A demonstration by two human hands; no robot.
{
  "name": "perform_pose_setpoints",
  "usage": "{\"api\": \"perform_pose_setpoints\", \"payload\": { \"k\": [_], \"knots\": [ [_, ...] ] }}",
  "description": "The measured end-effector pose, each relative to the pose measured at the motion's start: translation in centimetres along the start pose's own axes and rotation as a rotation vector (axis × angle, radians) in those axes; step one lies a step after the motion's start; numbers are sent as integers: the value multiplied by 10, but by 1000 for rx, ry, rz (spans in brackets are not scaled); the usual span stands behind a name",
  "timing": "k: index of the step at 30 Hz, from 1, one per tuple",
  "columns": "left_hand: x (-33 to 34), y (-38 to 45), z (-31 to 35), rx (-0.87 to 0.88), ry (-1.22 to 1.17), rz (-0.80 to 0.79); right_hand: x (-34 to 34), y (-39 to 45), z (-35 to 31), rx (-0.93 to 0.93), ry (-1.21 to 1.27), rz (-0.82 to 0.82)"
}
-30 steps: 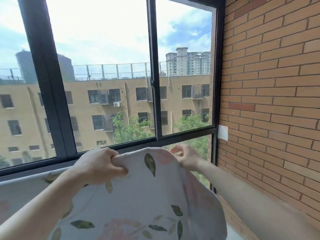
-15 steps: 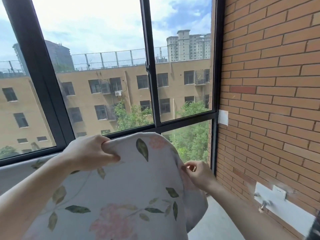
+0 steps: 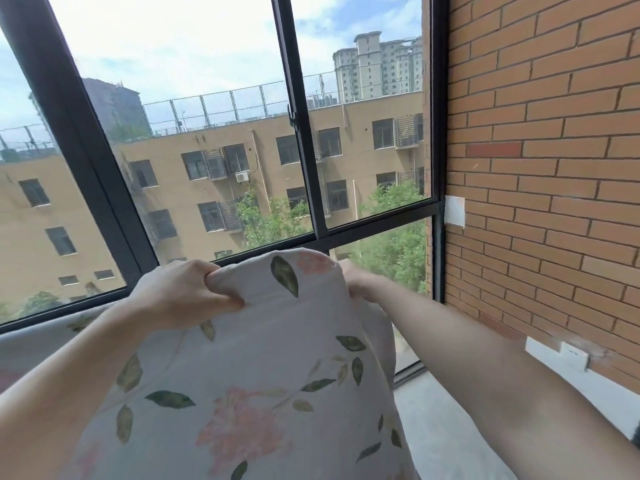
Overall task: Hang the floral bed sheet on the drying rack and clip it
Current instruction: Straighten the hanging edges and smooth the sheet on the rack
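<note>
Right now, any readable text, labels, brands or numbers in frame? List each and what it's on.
None readable.
floral bed sheet: printed leaves and flowers only, no lettering; gripped by the left hand and right hand.
white plate on the brick wall: blank.
white fitting lower on the wall: a few small blue marks, too small to read.

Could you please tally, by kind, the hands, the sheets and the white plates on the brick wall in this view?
Hands: 2, the left hand and the right hand, each gripping the sheet's top edge.
Sheets: 1, the floral sheet.
White wall plates: 2, an upper plate and a lower plate.
Total: 5.
</note>
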State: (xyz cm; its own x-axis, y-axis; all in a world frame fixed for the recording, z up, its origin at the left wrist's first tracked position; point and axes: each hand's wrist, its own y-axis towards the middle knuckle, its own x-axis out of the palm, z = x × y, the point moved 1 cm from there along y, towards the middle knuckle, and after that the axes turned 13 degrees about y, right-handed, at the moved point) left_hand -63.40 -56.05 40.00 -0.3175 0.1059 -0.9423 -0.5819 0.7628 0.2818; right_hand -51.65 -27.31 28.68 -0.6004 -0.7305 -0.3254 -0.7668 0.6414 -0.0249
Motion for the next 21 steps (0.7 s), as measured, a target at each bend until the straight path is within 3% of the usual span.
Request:
{"api": "perform_pose_setpoints", "payload": {
  "k": [2,4,6,8,11,14,21],
  "knots": [
    [2,0,-4,-6,21,4,-3,-7,21,136,-128,-201],
    [4,0,-9,3,27,4,-13,-14,37,198,-144,-257],
    [5,-1,-13,14,15,2,-22,-16,44,123,-31,-141],
    [4,-1,-14,20,1,-1,-29,-24,33,-30,240,18],
    [3,-1,-7,37,2,14,-22,-50,3,-171,517,4],
    [3,-1,3,47,-30,23,2,-76,1,-228,448,-90],
    [5,4,3,-22,-91,0,28,-82,29,-243,360,104]
  ]
}}
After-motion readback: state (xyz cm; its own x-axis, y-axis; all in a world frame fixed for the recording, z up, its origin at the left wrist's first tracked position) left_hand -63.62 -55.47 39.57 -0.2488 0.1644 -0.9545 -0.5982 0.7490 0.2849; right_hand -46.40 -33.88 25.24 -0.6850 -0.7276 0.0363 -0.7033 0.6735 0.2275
